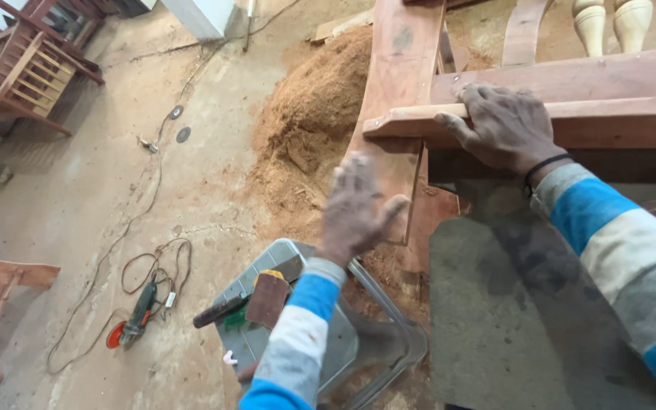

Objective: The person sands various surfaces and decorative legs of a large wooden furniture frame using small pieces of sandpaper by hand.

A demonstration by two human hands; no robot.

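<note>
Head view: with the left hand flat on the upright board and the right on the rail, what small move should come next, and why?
Probably slide the left hand further down the board. It looks blurred, palm against the face, as if rubbing, while the right hand steadies the rail.

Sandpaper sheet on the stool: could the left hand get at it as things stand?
Probably yes. The sandpaper lies uncovered on the stool, just below the left hand, which is open and holds nothing. Nothing stands between them; only the dark tool lies beside it.
</note>
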